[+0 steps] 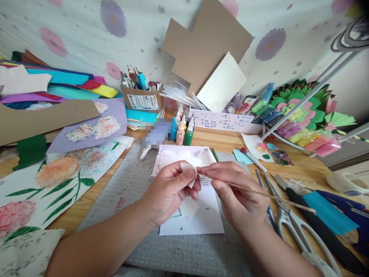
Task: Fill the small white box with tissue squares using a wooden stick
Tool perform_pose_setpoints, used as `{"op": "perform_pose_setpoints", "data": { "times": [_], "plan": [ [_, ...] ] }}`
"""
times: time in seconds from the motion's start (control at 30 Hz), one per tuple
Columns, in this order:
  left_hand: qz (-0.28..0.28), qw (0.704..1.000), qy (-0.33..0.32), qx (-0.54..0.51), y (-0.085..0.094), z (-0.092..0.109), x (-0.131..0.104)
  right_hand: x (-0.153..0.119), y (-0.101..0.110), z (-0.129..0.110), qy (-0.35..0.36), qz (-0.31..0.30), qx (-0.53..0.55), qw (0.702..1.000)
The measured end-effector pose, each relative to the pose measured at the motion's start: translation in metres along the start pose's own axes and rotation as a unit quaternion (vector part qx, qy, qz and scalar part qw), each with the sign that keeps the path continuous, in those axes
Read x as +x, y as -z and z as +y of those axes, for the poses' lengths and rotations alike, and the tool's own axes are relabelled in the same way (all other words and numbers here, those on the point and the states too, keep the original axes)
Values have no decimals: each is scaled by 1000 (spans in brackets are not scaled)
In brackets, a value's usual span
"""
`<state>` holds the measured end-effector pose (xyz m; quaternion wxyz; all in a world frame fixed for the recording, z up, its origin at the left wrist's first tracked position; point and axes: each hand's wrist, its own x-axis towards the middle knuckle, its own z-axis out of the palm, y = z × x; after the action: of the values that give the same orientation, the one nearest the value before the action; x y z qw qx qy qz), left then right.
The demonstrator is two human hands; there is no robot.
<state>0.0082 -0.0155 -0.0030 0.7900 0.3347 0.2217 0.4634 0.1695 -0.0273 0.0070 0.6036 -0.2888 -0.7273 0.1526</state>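
Note:
My left hand [175,184] pinches a small piece of white tissue paper [188,172] between thumb and fingers. Just right of it, my right hand [238,188] grips a thin wooden stick [276,198], whose left tip reaches the tissue; its other end points down to the right. Below the hands a white sheet [201,225] with small green marks lies on the grey cutting mat [138,246]. A loose white tissue square [190,207] rests on that sheet. Behind the hands stands a shallow white box [167,151] with white pieces inside.
Paint bottles [188,132] stand behind the box. Scissors [291,219], a blue brush [261,179] and a black-handled knife [317,223] lie at the right. Flower artwork [63,181] covers the left side. A cardboard box of pens [144,99] stands at the back.

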Motion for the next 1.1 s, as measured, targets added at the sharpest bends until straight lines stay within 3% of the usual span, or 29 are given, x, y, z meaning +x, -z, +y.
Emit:
{"op": "perform_pose_setpoints", "data": {
  "times": [0.7,0.9,0.97,1.03,1.1],
  "plan": [
    [-2,999,22,44,4,1,4,1,2,0,27,-1,17,999],
    [31,988,-61,138,4,4,2,0,3,0,11,23,21,999],
    [75,958,-152,232,5,6,-2,0,3,0,6,26,26,999],
    [117,889,-274,348,6,10,-5,0,3,-1,4,26,30,999],
    [119,811,-360,446,5,14,-9,0,3,-1,4,19,29,999]
  ]
}}
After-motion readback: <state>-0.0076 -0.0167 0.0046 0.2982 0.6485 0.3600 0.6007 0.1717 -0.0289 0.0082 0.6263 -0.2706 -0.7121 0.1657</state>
